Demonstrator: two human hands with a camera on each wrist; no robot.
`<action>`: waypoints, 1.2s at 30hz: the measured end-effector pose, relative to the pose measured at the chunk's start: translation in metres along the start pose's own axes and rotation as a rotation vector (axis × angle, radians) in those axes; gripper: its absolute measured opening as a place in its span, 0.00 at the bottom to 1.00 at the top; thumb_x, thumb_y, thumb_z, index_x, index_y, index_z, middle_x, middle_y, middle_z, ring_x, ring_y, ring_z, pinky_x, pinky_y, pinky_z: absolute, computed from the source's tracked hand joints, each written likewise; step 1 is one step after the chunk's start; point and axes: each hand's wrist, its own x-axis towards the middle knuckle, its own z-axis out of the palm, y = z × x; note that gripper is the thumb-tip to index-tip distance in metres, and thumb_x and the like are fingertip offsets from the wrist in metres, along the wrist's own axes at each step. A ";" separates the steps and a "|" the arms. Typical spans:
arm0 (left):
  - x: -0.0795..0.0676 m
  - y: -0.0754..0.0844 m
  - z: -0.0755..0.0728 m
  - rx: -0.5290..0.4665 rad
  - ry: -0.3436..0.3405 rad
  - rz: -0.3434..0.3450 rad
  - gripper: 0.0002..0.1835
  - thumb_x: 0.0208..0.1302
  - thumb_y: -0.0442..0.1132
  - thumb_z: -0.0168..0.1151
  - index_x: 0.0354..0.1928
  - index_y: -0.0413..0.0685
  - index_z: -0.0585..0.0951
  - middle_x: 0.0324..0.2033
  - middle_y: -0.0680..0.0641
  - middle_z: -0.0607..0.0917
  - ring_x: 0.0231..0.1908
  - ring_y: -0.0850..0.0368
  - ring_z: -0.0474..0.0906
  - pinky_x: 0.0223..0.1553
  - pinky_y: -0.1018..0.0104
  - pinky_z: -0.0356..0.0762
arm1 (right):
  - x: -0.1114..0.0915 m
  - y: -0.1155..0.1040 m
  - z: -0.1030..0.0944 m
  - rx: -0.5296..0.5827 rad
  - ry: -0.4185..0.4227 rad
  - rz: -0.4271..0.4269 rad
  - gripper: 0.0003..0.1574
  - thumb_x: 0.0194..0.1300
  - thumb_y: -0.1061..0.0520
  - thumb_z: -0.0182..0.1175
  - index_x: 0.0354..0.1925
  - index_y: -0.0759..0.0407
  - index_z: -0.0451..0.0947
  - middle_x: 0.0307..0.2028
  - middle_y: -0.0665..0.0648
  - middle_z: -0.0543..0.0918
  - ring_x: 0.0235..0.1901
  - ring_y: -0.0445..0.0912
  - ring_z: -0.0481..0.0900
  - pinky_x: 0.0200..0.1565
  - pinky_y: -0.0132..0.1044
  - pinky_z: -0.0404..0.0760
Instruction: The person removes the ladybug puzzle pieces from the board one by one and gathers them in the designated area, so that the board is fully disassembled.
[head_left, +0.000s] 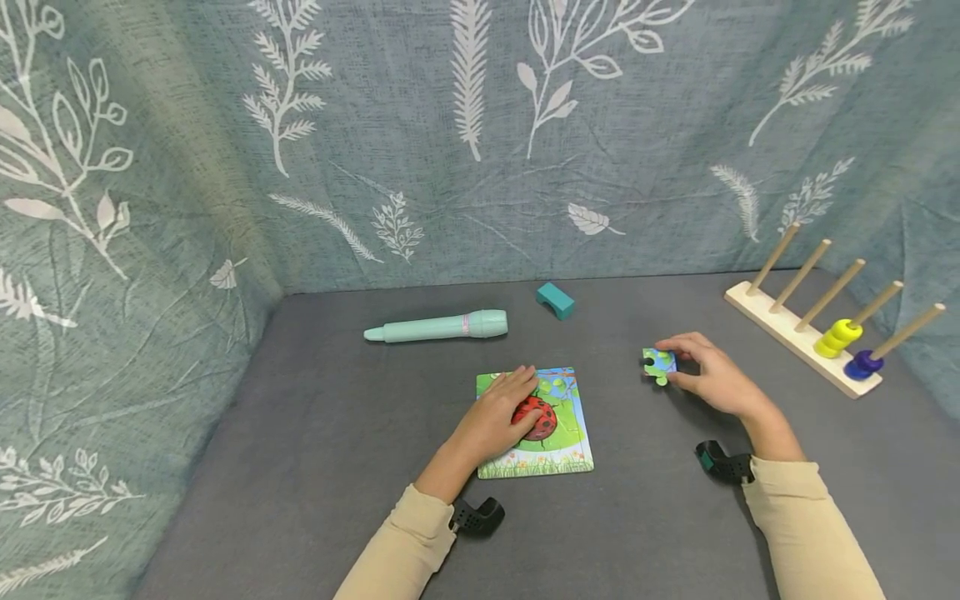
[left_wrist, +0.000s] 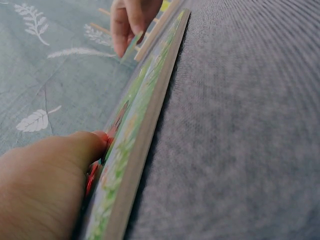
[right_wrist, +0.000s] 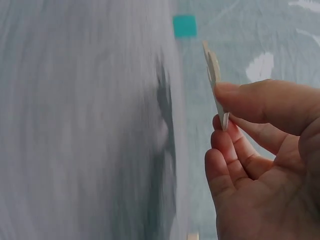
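A ladybug jigsaw puzzle (head_left: 572, 429) lies in its square frame on the dark table. My left hand (head_left: 491, 423) rests on its left side, with the fingers stretched over the picture and the thumb on the red ladybug (head_left: 542, 423). They hide the upper left part of the puzzle. To the right, my right hand (head_left: 708, 375) pinches a blue and green puzzle piece (head_left: 660, 363) between thumb and fingers. In the right wrist view this puzzle piece (right_wrist: 214, 70) appears edge-on, held above the table.
Behind the puzzle lie a mint-green toy microphone or marker shape (head_left: 442, 327) and a teal arch block (head_left: 556, 300). At the right stands a wooden peg stand (head_left: 795, 335) with yellow rings (head_left: 837, 337) and dark blue rings (head_left: 862, 365). A patterned curtain (head_left: 420, 167) borders the table's back.
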 end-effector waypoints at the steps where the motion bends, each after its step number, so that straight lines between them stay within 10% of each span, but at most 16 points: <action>1: 0.000 0.000 0.000 -0.002 0.002 0.000 0.28 0.69 0.47 0.55 0.67 0.42 0.68 0.69 0.45 0.65 0.70 0.52 0.57 0.74 0.56 0.53 | -0.003 0.003 -0.004 -0.005 0.000 0.010 0.25 0.63 0.65 0.60 0.58 0.68 0.71 0.54 0.67 0.69 0.52 0.58 0.68 0.53 0.53 0.69; 8: 0.000 0.000 -0.001 0.002 0.001 0.004 0.28 0.69 0.48 0.55 0.67 0.42 0.69 0.69 0.45 0.65 0.70 0.52 0.58 0.73 0.56 0.53 | -0.022 0.022 -0.027 -0.086 0.027 0.046 0.25 0.64 0.64 0.58 0.59 0.68 0.70 0.55 0.67 0.68 0.51 0.57 0.68 0.51 0.46 0.69; 19: -0.001 0.001 -0.003 0.003 0.000 0.003 0.28 0.69 0.48 0.55 0.67 0.42 0.69 0.69 0.45 0.65 0.70 0.52 0.58 0.73 0.56 0.53 | -0.041 0.059 -0.048 -0.107 0.123 0.006 0.22 0.61 0.69 0.59 0.54 0.72 0.73 0.50 0.67 0.72 0.45 0.19 0.57 0.42 0.14 0.61; 30: -0.001 0.001 -0.001 0.005 0.002 0.007 0.29 0.69 0.48 0.56 0.66 0.42 0.69 0.68 0.45 0.66 0.70 0.53 0.58 0.73 0.57 0.53 | -0.052 0.071 -0.051 -0.091 0.168 0.012 0.21 0.62 0.71 0.56 0.55 0.74 0.72 0.51 0.70 0.72 0.48 0.15 0.53 0.45 0.06 0.54; 36: -0.001 0.001 -0.002 0.008 -0.006 0.002 0.28 0.69 0.48 0.55 0.67 0.43 0.68 0.69 0.46 0.65 0.70 0.52 0.57 0.73 0.56 0.53 | -0.051 0.071 -0.051 -0.128 0.152 0.079 0.22 0.66 0.66 0.54 0.58 0.69 0.71 0.56 0.71 0.71 0.53 0.35 0.64 0.46 0.13 0.57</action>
